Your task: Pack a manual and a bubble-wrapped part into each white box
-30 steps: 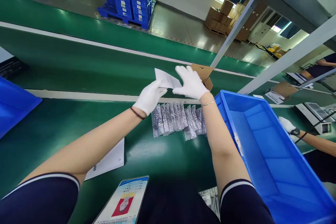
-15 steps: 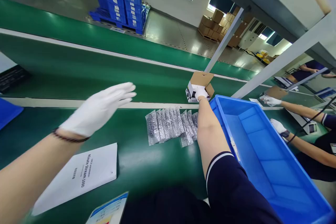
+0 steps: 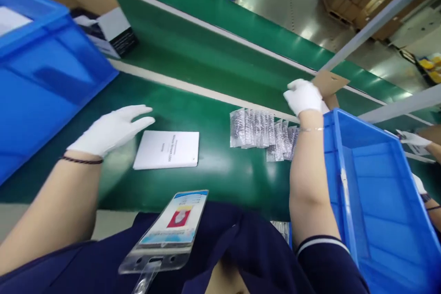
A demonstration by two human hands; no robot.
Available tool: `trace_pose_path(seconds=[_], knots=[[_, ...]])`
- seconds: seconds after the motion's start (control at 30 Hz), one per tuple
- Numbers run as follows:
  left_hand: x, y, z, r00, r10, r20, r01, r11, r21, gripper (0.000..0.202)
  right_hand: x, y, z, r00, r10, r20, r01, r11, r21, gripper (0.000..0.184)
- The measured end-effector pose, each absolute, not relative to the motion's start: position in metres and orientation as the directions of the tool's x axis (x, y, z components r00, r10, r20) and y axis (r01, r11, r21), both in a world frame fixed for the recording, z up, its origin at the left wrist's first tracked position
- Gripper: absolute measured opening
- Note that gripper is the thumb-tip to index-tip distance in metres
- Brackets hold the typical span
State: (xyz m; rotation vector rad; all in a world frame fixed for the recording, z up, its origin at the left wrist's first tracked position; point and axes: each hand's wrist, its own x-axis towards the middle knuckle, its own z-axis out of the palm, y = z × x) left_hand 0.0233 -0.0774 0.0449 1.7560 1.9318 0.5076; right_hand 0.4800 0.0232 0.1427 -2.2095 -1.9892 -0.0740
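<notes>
My left hand (image 3: 112,129), in a white glove, hovers flat with fingers stretched out, just left of a white booklet (image 3: 167,149) lying on the green belt. It holds nothing. My right hand (image 3: 304,96), also gloved, is curled against a small cardboard box (image 3: 329,85) with its brown flaps up, at the far edge of the belt. A fanned row of several clear bags of small dark parts (image 3: 263,132) lies between the booklet and my right arm.
A blue bin (image 3: 379,183) stands at the right and another blue bin (image 3: 41,73) at the left, with an open carton (image 3: 103,27) behind it. Another person's gloved hands (image 3: 411,138) work at the far right. An ID badge (image 3: 174,223) hangs from my chest.
My left hand let go of the white sheet and swung left and down toward the booklet. My right hand went to the small cardboard box. My view turned left and downward.
</notes>
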Motion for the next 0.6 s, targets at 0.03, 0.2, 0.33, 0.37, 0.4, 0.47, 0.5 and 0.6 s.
trace_pose_path(seconds=[0.03, 0.2, 0.33, 0.37, 0.4, 0.47, 0.5, 0.6], knots=[[0.025, -0.082, 0.044, -0.066, 0.992, -0.108, 0.856, 0.112, 0.505, 0.056, 0.448, 0.007, 0.132, 0.063, 0.994, 0.091, 0.992, -0.053, -0.116, 0.028], [0.030, -0.105, 0.038, -0.012, 0.979, -0.205, 0.936, 0.083, 0.343, 0.063, 0.308, -0.057, 0.068, -0.406, 0.907, -0.107, 0.909, 0.390, -0.147, 0.036], [0.025, -0.139, 0.033, -0.044, 0.977, -0.207, 0.921, 0.120, 0.370, 0.064, 0.259, -0.055, 0.038, -0.599, 0.761, -0.250, 0.801, 0.574, -0.169, 0.086], [0.022, -0.149, 0.032, -0.066, 0.978, -0.195, 0.911, 0.139, 0.389, 0.062, 0.254, -0.050, 0.033, -0.601, 0.754, -0.264, 0.799, 0.579, -0.165, 0.096], [0.018, -0.159, 0.033, -0.095, 0.978, -0.185, 0.898, 0.164, 0.408, 0.061, 0.253, -0.044, 0.029, -0.596, 0.756, -0.269, 0.802, 0.572, -0.171, 0.100], [0.007, -0.178, 0.034, -0.169, 0.970, -0.177, 0.867, 0.231, 0.440, 0.059, 0.255, -0.032, 0.023, -0.594, 0.754, -0.282, 0.804, 0.543, -0.242, 0.086], [0.002, -0.185, 0.036, -0.208, 0.962, -0.176, 0.848, 0.267, 0.457, 0.058, 0.258, -0.027, 0.020, -0.598, 0.748, -0.286, 0.798, 0.524, -0.298, 0.072], [-0.008, -0.197, 0.041, -0.313, 0.941, -0.125, 0.768, 0.328, 0.550, 0.055, 0.265, -0.019, 0.015, -0.598, 0.774, -0.208, 0.750, 0.448, -0.487, 0.032]])
